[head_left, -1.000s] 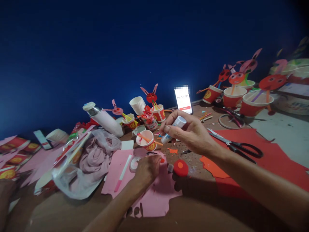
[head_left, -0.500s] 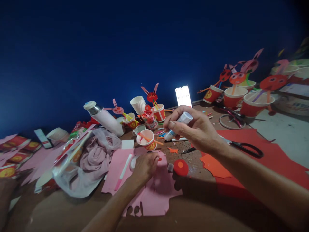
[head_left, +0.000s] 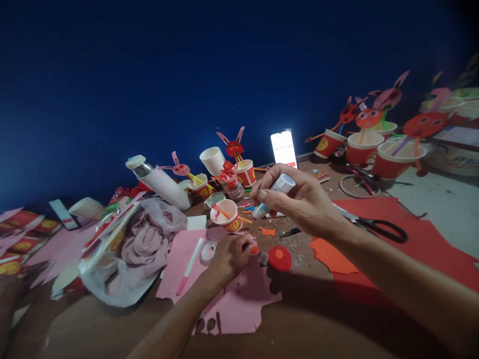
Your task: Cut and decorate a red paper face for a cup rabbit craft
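Observation:
Raised over the table, my right hand (head_left: 295, 197) grips a white and blue glue stick (head_left: 275, 195). My left hand (head_left: 235, 254) is closed above the pink sheet (head_left: 239, 309), with a small orange paper piece (head_left: 255, 250) at its fingertips. Just right of it lie a small grey cap (head_left: 264, 258) and a red paper disc (head_left: 280, 259) with an orange spot. A roll of white tape (head_left: 208, 253) and a pink and white marker (head_left: 190, 266) rest on the pink sheet. Behind my left hand stands a paper cup (head_left: 226, 216) holding orange strips.
Black scissors (head_left: 387, 230) lie on red sheets (head_left: 422, 244) at right. A lit phone (head_left: 284, 148) stands at the back. Cups with rabbit figures (head_left: 364, 148) line the back right. A plastic bag (head_left: 123, 289) and a white flask (head_left: 162, 184) are at left.
My left hand has moved slightly right, uncovering more of the tape roll, and the orange piece now shows at its fingertips. My right hand still holds the glue stick, almost unmoved.

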{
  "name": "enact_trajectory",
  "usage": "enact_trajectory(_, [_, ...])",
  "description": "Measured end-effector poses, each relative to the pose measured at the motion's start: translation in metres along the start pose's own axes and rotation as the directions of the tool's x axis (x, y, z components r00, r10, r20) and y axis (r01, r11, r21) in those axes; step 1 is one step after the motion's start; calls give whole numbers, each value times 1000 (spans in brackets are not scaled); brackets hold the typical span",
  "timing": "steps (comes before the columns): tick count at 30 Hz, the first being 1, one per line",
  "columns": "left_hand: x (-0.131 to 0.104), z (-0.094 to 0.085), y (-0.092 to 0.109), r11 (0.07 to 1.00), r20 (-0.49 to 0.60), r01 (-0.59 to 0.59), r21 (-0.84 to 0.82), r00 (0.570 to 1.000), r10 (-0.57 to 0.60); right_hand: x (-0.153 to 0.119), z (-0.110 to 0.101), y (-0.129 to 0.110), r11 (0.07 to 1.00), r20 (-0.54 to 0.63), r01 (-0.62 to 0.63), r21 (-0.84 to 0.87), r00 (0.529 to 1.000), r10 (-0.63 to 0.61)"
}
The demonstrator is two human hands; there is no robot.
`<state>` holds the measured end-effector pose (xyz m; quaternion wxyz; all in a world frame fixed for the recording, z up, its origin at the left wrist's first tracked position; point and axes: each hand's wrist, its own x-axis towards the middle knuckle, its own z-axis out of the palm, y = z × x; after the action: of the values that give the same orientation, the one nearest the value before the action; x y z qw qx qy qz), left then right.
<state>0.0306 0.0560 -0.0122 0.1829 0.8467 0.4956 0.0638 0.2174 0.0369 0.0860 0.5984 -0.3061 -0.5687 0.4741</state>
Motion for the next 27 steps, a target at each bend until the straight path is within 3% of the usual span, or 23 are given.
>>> enact_trajectory(13, [1, 4, 3, 993, 4, 62, 105, 998, -62, -1, 0, 1, 999, 5, 13, -48, 1000, -12])
enact_trajectory(22, [-6, -8, 2, 994, -32, 36, 106, 999, -33, -1, 0, 1, 999, 31, 18, -35, 999, -17])
enact_trajectory(27, [-6, -12, 13, 991, -31, 39, 126, 999, -36, -2, 0, 0, 999, 46, 18, -33, 999, -16])
